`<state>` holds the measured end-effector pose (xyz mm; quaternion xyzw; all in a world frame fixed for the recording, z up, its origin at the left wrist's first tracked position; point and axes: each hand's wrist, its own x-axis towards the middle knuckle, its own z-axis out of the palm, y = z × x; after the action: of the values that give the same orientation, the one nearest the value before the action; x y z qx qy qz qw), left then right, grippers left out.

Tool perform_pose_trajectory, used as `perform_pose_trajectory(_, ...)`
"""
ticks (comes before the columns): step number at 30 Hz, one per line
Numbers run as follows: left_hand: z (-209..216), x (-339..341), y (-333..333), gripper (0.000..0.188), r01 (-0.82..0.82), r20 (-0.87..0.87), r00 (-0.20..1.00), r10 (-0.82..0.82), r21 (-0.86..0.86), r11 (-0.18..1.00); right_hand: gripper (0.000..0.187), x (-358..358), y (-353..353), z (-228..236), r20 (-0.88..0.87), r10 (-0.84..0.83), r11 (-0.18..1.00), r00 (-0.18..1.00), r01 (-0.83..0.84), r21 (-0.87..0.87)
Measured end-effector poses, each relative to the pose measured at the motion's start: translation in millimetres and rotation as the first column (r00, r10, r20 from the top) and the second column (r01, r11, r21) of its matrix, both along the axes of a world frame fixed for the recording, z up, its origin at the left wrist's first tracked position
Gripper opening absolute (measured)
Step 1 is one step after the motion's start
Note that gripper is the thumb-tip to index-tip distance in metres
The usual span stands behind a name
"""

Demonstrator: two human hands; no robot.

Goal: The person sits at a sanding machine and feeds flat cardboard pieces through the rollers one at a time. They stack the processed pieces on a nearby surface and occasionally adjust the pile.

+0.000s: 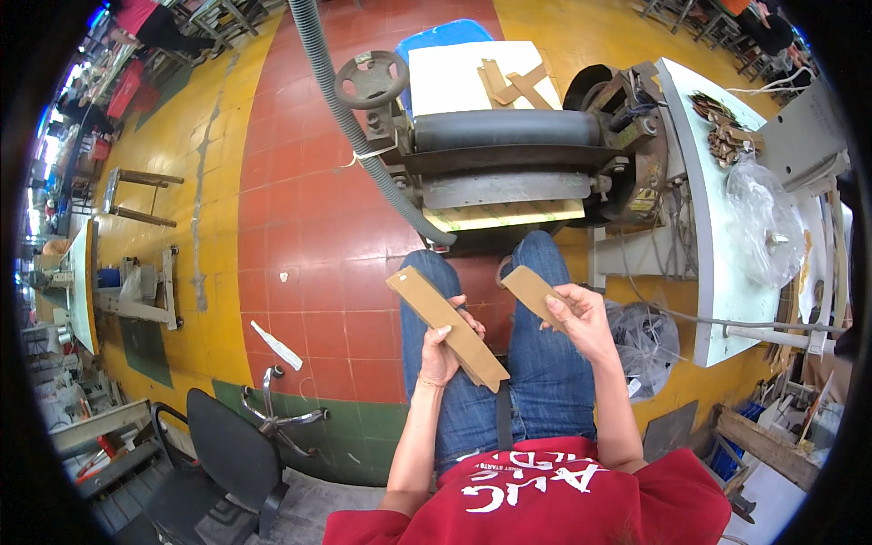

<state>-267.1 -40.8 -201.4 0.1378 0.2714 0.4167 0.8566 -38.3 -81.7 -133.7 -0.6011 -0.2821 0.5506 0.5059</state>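
My left hand [441, 352] is closed around a stack of long tan strips [454, 336], with the thumb on top and the fingertips at the far side. The strips lie slantwise above my lap, their lower ends slightly fanned. Between the thumb and fingers of my right hand [583, 320] is a single tan strip [527, 292], apart from the stack and pointing up to the left. Whether the strips are leather or board, I cannot tell. Ahead of my knees stands a roller machine [509, 130], and several similar strips [509, 86] lie crossed on its white board [445, 73].
A grey hose [331, 82] hangs down by the machine's handwheel [371, 79]. To the right, a pale table [718, 227] carries a clear plastic bag [763, 218] and a bundle of brown pieces [732, 141]. A black chair [232, 450] stands at the lower left.
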Motion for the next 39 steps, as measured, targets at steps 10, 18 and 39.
perform_pose_trajectory(10, 5.3, 3.3, -2.2, 0.066, 0.021, 0.072, 0.997, -0.022, 0.007, 1.0, 0.022, -1.1, 28.0, -46.8, -0.236, -0.294, 0.955, 0.926, 0.271, -0.123)
perform_pose_trajectory(18, 4.3, -0.2, -3.4, 0.067, 0.022, 0.037, 0.999, -0.022, 0.001, 1.0, 0.024, -17.4, 50.0, -92.7, -0.31, -0.354, 0.933, 0.882, 0.309, -0.186)
perform_pose_trajectory(39, 8.7, 9.9, 10.6, 0.047, -0.03, -0.179, 0.983, 0.031, 0.01, 1.0, 0.021, -62.3, -10.0, -21.1, 0.377, 0.184, 0.983, 0.908, -0.173, -0.064)
